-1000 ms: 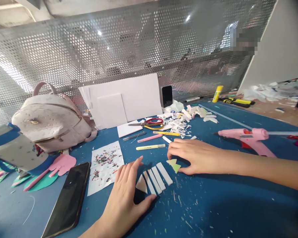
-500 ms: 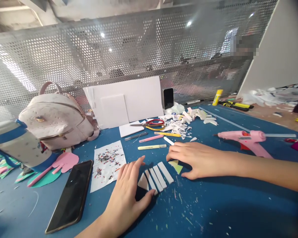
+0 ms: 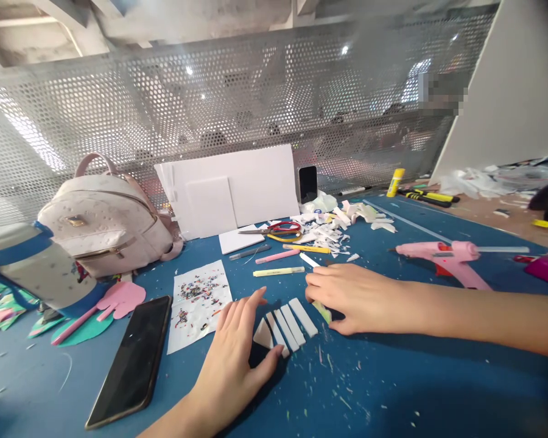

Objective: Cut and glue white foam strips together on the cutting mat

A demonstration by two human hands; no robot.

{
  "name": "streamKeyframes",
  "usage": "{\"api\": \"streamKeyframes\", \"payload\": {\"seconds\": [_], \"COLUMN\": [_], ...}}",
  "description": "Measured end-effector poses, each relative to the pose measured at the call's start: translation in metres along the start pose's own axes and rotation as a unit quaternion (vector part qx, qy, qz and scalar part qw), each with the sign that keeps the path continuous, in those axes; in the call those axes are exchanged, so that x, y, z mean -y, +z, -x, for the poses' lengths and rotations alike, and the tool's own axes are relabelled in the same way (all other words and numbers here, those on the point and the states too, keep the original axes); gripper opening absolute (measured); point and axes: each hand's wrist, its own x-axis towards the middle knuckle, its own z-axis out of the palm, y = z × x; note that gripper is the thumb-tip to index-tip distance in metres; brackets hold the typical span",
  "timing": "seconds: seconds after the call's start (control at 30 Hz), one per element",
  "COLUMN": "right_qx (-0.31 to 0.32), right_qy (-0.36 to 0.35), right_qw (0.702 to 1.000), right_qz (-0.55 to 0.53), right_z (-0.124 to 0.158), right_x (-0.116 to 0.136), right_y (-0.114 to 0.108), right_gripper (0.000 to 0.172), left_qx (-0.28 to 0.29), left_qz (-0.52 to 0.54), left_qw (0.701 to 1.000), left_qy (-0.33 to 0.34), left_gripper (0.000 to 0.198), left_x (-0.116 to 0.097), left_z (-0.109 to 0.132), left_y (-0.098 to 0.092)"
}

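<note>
I can see the left hand [image 3: 231,362] on the blue bench [image 3: 393,383], its grip released, thumb and fingers spread around a cream triangular piece [image 3: 263,334], the thumb by the near end of four flat white strips [image 3: 303,317]. Just beside them, the right hand [image 3: 344,293] curls over a pale yellow-green flat piece [image 3: 322,310]; whether its grip is clenched on it, I can't tell. A pink glue gun [image 3: 462,253] lies farther right.
</note>
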Motion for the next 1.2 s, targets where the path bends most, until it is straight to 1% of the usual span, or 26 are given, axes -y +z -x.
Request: {"api": "streamKeyframes", "payload": {"seconds": [0.1,0.2,0.33,0.6,0.83,0.97,1.07,1.13,1.2], "right_qx": [-0.007,-0.017,-0.021,-0.019,-0.023,-0.03,-0.034,-0.032,-0.03], "right_qy": [-0.008,-0.015,-0.015,0.012,0.008,0.002,0.0,-0.014,-0.05], "right_qw": [1.0,1.0,0.999,0.998,0.998,0.997,0.996,0.995,0.994], "right_qz": [0.001,-0.011,-0.035,-0.059,-0.059,-0.067,-0.083,-0.091,-0.092], "right_z": [-0.004,-0.005,-0.002,0.0,0.0,0.003,0.006,0.008,0.011], "right_x": [0.002,-0.001,-0.008,-0.013,-0.015,-0.017,-0.017,-0.018,-0.019], "right_y": [0.0,0.003,0.005,-0.001,0.007,0.005,0.002,0.0,0.0], "right_gripper": [0.027,0.032,0.029,0.025,0.027,0.026,0.032,0.033,0.028], "left_qx": [0.0,0.001,-0.001,0.002,0.01,0.006,0.008,0.01,0.012], "left_qz": [-0.002,-0.001,0.0,0.005,0.01,0.008,0.01,0.012,0.015], "left_qw": [1.0,1.0,1.0,1.0,1.0,1.0,1.0,1.0,1.0], "left_qy": [0.001,0.005,0.005,-0.001,-0.014,-0.014,-0.015,-0.017,-0.017], "left_gripper": [0.07,0.071,0.071,0.072,0.073,0.072,0.071,0.071,0.071], "left_x": [0.0,0.0,-0.001,0.001,0.003,0.002,0.002,0.003,0.004], "left_z": [-0.001,0.0,0.0,0.0,0.001,0.002,0.001,0.0,0.0], "left_y": [0.0,0.0,-0.001,0.0,0.001,0.001,0.001,0.001,0.001]}}
